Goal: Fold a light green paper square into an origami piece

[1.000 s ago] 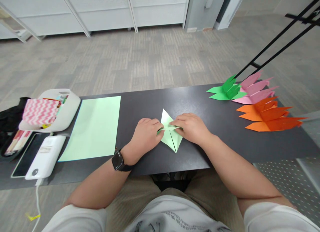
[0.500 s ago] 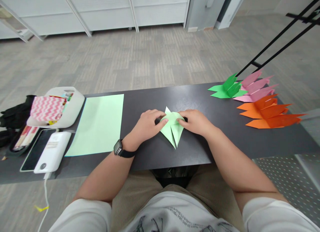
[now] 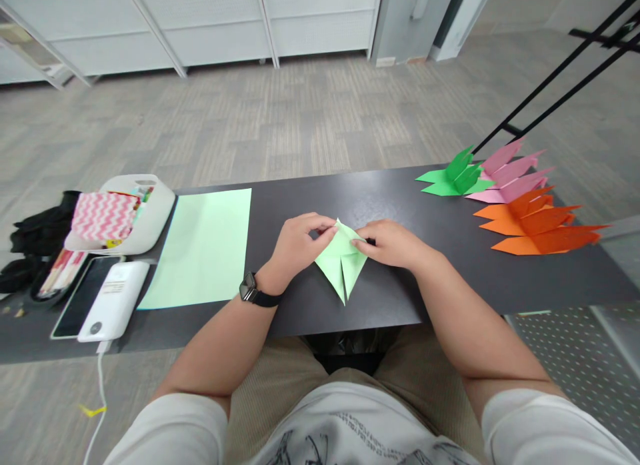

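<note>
A folded light green origami paper lies on the dark table in front of me. It is kite-shaped, with a slit running down to its point nearest me. My left hand pinches its upper left edge between thumb and fingers. On the opposite edge, my right hand grips the paper, thumb on top and the other fingers curled at the side. The fingertips beneath the paper are hidden.
Light green paper sheets lie left of my hands. Beyond them are a white basket, a white power bank with a cable, and a dark-screened phone. Green, pink and orange folded papers stand at the right.
The raised flap at the top of the paper now lies flatter, forming a single upper point. My left hand has shifted slightly up along the edge. The view has moved a little.
</note>
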`<state>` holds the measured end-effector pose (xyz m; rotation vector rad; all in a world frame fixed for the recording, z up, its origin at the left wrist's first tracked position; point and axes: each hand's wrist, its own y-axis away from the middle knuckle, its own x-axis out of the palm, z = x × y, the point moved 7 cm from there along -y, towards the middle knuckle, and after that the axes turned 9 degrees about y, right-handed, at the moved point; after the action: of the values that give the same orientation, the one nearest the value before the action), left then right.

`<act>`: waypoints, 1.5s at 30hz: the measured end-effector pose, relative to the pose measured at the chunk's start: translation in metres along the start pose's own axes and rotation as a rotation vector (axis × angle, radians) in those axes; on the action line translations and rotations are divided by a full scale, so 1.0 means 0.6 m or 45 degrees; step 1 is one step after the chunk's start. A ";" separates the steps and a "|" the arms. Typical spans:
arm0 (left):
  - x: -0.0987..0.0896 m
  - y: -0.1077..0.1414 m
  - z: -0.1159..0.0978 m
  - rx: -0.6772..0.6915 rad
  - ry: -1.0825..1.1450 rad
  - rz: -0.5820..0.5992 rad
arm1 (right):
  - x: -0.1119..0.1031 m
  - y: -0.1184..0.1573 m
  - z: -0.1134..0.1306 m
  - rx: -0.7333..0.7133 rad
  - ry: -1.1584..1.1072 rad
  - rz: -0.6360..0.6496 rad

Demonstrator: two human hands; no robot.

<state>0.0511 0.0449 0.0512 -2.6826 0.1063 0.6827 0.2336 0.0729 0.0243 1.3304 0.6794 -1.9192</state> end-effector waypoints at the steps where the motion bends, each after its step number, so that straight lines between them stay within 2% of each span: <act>1: 0.000 0.000 -0.002 0.004 0.010 0.003 | 0.000 0.000 0.002 -0.013 0.002 0.003; 8: -0.001 -0.002 -0.004 -0.021 0.093 -0.057 | -0.002 0.003 0.014 -0.069 -0.062 0.051; 12: -0.031 -0.004 0.014 -0.101 0.263 -0.264 | -0.002 0.005 0.013 -0.067 -0.053 0.074; 14: -0.043 -0.005 0.022 -0.131 0.307 -0.310 | -0.001 0.006 0.011 -0.065 -0.053 0.082; 17: -0.036 -0.008 0.017 -0.088 0.300 -0.169 | 0.001 0.007 0.009 -0.074 -0.078 0.097; 21: -0.002 -0.004 -0.003 0.004 0.203 0.111 | 0.000 0.008 0.012 -0.091 -0.093 0.126; 24: 0.009 -0.002 -0.004 -0.014 0.163 0.150 | -0.001 0.008 0.015 -0.085 -0.122 0.122; 27: 0.005 -0.002 0.018 -0.131 0.204 0.062 | -0.004 0.011 0.010 -0.036 -0.212 0.066; 29: -0.001 -0.003 0.039 -0.212 0.217 -0.018 | -0.010 0.014 -0.001 0.028 -0.260 -0.028; 33: -0.014 -0.005 0.070 -0.263 0.136 -0.143 | -0.039 0.024 -0.019 0.119 -0.255 -0.330; 37: -0.015 -0.005 0.071 -0.252 0.031 -0.181 | -0.078 0.041 -0.001 0.008 -0.189 -0.611; 39: -0.011 -0.003 0.064 -0.254 -0.014 -0.181 | -0.084 0.048 0.015 -0.065 -0.140 -0.617; 41: -0.005 -0.001 0.055 -0.254 -0.037 -0.169 | -0.078 0.054 0.027 -0.103 -0.061 -0.557; 45: 0.005 0.002 0.042 -0.175 -0.142 -0.104 | -0.061 0.064 0.022 -0.047 0.099 -0.452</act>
<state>0.0422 0.0533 0.0292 -2.7535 -0.0819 0.8393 0.2645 0.0483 0.0620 1.3353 1.0429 -2.1248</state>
